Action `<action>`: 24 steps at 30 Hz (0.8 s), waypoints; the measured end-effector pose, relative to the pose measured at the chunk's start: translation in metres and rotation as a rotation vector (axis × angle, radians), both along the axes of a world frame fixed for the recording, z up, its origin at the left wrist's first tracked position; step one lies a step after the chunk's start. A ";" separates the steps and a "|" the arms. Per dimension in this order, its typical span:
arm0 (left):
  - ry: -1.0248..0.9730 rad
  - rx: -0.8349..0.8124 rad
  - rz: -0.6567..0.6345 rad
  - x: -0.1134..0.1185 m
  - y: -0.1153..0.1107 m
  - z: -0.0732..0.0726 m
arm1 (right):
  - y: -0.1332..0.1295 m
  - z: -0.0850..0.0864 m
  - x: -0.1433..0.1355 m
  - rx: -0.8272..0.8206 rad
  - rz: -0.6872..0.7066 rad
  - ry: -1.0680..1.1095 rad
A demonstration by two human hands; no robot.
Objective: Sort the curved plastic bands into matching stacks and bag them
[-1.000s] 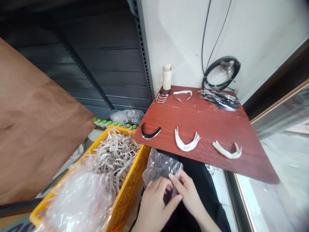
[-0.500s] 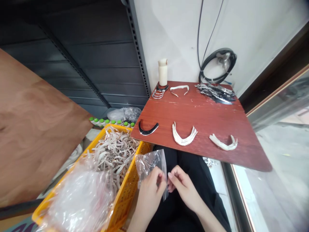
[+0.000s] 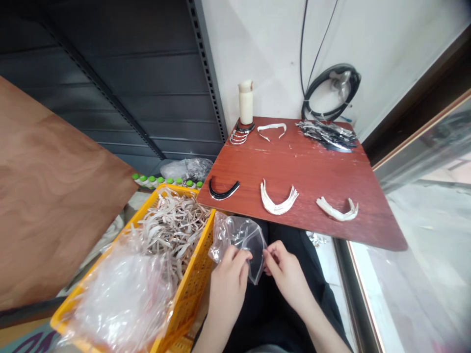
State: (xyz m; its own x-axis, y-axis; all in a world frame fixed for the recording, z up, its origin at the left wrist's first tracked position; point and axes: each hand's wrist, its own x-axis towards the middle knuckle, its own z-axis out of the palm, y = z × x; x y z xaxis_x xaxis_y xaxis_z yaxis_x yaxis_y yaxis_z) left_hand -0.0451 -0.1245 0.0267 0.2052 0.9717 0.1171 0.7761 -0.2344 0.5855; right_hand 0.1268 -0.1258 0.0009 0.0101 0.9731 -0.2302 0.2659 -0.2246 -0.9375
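Observation:
Over my lap, a clear plastic bag [image 3: 235,230] is stretched between both hands. My left hand [image 3: 231,274] has its fingers closed on the near left part of the bag. With thumb and fingers pinched, my right hand [image 3: 281,262] grips the bag's right edge. The bag's mouth appears spread, and I see nothing inside it. Just beyond, near the table's front edge, lie a black curved strip bundle [image 3: 222,190], a white curved strip bundle [image 3: 278,202] and a smaller white bundle [image 3: 337,211].
A reddish-brown table [image 3: 312,171] stands ahead, bearing a cream cylinder [image 3: 246,104], a white curved band [image 3: 272,128] and a heap of dark shiny strips [image 3: 327,136]. To my left, a yellow crate [image 3: 196,274] holds loose strips and clear bags [image 3: 121,294]. Coiled cable [image 3: 307,105] hangs behind.
The bag has been spread wider, its mouth now rounded rather than flat. Both hands have moved slightly up and to the right, and the view has shifted a little.

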 end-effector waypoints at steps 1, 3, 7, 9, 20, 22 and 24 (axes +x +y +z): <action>0.038 0.034 0.027 -0.002 0.000 0.001 | 0.001 -0.001 0.004 -0.004 -0.010 -0.032; 0.085 0.079 0.094 -0.003 0.000 0.002 | 0.001 -0.001 0.010 -0.010 -0.013 -0.069; 0.135 0.115 0.147 0.007 0.002 -0.006 | 0.001 0.001 0.004 0.031 0.100 -0.045; 0.151 0.110 0.129 0.014 0.003 -0.014 | 0.000 0.004 -0.001 0.076 0.159 -0.076; 0.175 0.102 0.159 0.023 0.005 -0.026 | 0.074 0.039 0.073 0.766 0.073 -0.755; 0.170 0.114 0.151 0.023 0.006 -0.028 | 0.091 0.031 0.074 0.787 0.128 -0.844; 0.147 0.120 0.161 0.023 0.008 -0.031 | 0.100 0.021 0.070 0.786 0.157 -0.872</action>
